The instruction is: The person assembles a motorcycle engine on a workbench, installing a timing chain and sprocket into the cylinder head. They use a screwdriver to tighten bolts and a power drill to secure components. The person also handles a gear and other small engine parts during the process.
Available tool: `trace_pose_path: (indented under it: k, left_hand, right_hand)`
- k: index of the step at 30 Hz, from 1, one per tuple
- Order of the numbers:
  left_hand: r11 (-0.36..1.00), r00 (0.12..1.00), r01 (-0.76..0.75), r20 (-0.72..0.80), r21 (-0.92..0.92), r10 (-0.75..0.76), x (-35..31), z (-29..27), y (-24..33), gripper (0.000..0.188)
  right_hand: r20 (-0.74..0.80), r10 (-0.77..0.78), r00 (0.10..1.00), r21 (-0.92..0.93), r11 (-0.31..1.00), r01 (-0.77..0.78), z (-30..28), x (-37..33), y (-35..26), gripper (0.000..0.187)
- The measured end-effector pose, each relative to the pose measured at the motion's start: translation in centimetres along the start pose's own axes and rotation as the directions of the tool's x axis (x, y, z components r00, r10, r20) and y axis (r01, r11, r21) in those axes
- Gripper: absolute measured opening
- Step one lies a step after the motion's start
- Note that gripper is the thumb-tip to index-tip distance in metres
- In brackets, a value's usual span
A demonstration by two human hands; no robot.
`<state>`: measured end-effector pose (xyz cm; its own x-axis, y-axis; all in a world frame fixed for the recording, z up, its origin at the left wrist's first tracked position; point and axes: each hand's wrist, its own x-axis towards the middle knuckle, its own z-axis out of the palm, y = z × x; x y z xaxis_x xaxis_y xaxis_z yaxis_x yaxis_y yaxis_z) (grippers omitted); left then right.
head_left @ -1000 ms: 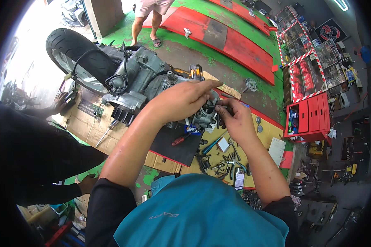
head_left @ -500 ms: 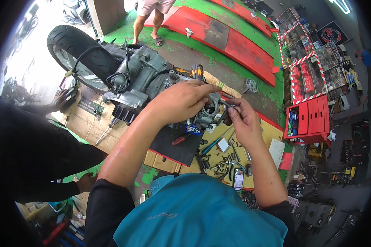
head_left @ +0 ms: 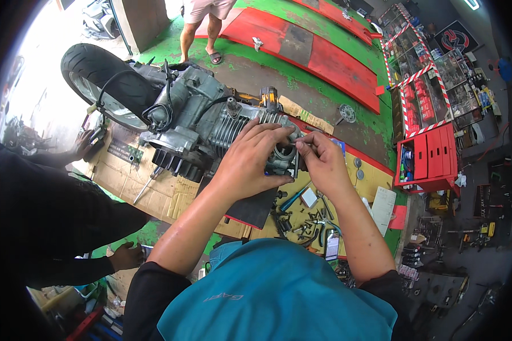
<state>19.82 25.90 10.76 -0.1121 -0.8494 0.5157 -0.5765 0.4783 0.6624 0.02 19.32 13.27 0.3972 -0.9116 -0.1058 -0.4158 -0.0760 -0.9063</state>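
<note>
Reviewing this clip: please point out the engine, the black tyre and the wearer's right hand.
Engine [head_left: 226, 133], head view: on its grey fins.
Black tyre [head_left: 105, 65], head view: on its tread.
Right hand [head_left: 326, 161], head view: on its back.

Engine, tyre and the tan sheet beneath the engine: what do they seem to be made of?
Engine: likely cast metal, perhaps aluminium, by its dull grey surface and cooling fins.
Tyre: looks like matte black rubber, by its grooved tread.
Sheet: apparently matte cardboard, by its papery tan surface.
</note>
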Motion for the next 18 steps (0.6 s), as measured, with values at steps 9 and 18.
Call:
trace_pose_path:
  k: [9, 18]
  left_hand:
    - [0.994, 0.997, 0.028, -0.068, -0.106, -0.036, -0.1, 0.2, 0.0, 0.09]
    - [0.965, 0.987, 0.037, -0.14, -0.259, -0.075, 1.4, 0.2, -1.5, 0.027]
  right_hand:
    - [0.047, 0.066, 0.997, -0.104, 0.993, -0.061, -0.5, 0.0, -2.3, 0.023]
    - [0.005, -0.207, 0.978, -0.451, 0.873, 0.187, -0.4, 0.2, -1.5, 0.028]
